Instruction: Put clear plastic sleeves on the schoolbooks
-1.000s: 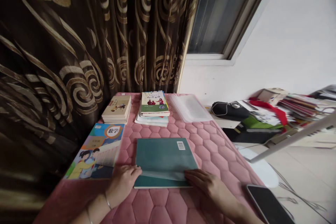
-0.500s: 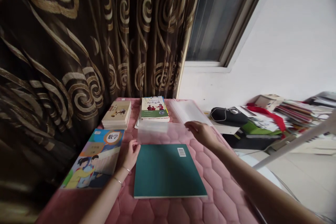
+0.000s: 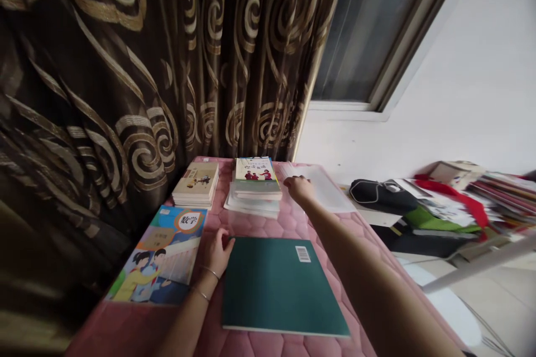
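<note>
A green book [image 3: 280, 284] lies back cover up, barcode showing, on the pink quilted table [image 3: 259, 346]. My left hand [image 3: 216, 250] rests at the book's far left corner, fingers pinched on the near edge of a faint clear plastic cover [image 3: 262, 222]. That cover stretches over the table just beyond the book. My right hand [image 3: 299, 188] is stretched forward with its fingers curled on the cover's far right edge. It sits beside a stack of clear covers [image 3: 329, 189] and the pile topped by a green and white book [image 3: 255, 170].
A colourful maths textbook [image 3: 161, 256] lies left of the green book, with a stack of beige books [image 3: 196, 181] behind it. A dark patterned curtain [image 3: 125, 67] hangs along the left and back. At the right, a lower surface holds a black pouch [image 3: 377, 192], papers and books.
The clear cover came off the green book's near edge and was carried forward past the book. My right hand reached further toward the stack of clear covers, and my left hand stayed by the book's far left corner.
</note>
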